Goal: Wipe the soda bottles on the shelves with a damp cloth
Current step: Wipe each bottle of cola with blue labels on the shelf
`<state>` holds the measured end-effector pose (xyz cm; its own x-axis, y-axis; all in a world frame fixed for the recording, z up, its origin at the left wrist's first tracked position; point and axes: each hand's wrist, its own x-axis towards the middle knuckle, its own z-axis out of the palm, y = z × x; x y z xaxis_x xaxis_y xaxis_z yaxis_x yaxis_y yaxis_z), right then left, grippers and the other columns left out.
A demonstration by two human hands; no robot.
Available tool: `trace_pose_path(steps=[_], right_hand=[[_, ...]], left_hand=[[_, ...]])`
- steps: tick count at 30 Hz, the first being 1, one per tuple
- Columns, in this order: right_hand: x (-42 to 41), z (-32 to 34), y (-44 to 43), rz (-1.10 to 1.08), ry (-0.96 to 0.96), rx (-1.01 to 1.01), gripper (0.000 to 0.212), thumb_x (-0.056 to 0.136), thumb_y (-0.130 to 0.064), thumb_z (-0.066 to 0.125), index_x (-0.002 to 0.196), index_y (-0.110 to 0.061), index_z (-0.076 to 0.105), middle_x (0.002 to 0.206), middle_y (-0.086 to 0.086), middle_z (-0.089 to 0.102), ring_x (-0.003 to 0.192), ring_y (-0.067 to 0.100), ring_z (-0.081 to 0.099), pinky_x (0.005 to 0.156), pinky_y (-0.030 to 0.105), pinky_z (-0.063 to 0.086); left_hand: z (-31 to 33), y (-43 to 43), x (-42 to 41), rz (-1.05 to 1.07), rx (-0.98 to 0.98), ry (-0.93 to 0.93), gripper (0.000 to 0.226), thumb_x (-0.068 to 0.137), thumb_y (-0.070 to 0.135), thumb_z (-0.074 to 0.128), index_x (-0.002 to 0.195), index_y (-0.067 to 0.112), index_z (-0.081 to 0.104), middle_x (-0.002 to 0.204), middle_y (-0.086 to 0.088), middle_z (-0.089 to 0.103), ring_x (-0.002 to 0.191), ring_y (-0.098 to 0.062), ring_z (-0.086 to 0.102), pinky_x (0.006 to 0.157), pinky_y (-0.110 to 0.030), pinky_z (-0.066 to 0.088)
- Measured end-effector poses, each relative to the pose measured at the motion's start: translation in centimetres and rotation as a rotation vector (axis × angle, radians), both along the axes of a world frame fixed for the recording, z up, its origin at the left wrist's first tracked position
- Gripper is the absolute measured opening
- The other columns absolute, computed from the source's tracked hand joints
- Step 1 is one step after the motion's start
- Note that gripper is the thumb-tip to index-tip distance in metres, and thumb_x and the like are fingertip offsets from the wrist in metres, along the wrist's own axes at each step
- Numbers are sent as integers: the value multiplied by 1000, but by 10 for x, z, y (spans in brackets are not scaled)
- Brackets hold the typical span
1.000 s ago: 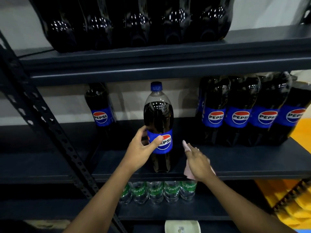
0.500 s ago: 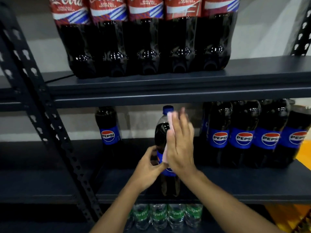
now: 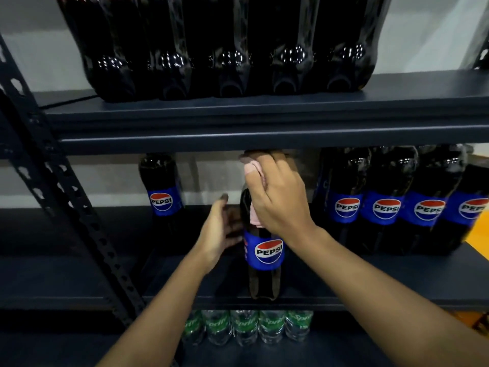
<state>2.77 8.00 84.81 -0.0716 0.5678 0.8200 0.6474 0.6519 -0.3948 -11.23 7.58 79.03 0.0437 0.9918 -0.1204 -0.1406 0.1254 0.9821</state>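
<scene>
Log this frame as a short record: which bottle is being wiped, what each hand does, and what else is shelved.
bottle in work: Pepsi bottle, upright at front edge of middle shelf
right hand: grips pink cloth round the bottle's neck
left hand: at the bottle's left side; grip unclear
same shelf: lone Pepsi back left, Pepsi row right
shelf below: Sprite bottles
shelf above: dark bottles

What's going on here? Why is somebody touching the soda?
A person is cleaning a Pepsi bottle that stands at the front of the middle shelf. The right hand grips a pink cloth round the bottle's top. The left hand touches its side. More Pepsi bottles wait further back, and Sprite bottles stand on the shelf below.
</scene>
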Motion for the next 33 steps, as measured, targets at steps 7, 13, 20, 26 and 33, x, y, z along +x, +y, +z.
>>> trace_pose_path(steps=[7,13,20,26,33], right_hand=[[-8,-59,-1,-90,238,121,47,103,-20,38,147,-8,51,150,13,51,128,31,53,103,46,45],[-20,-156,-27,-101,497,-146,57,108,-38,25,163,-32,15,167,-14,20,154,10,25,124,38,28],[-4,-213,-43,-34,669,-570,50,103,-57,17,152,-61,21,147,-52,26,143,-12,30,120,41,35],[-5,-116,-24,63,722,-383,40,106,-50,23,144,-63,26,141,-54,30,140,-16,31,112,10,26],[1,-23,-8,100,553,-284,31,109,-41,33,118,-27,59,95,-25,55,101,0,54,96,34,46]], left_hand=[[-6,15,55,127,126,-259,49,110,26,31,84,14,71,70,-2,70,65,-11,68,61,-25,57],[-13,20,60,207,87,-359,59,108,38,31,79,16,78,83,-7,76,76,-18,73,72,-30,61],[-14,21,57,222,66,-320,57,106,44,33,80,18,76,81,-6,76,71,-19,72,69,-31,58],[-11,20,55,118,43,-309,65,106,49,28,115,5,76,110,-18,78,100,-28,74,90,-40,59],[1,14,45,55,32,-240,71,111,58,16,116,18,74,107,-11,81,86,-18,80,63,-25,62]])
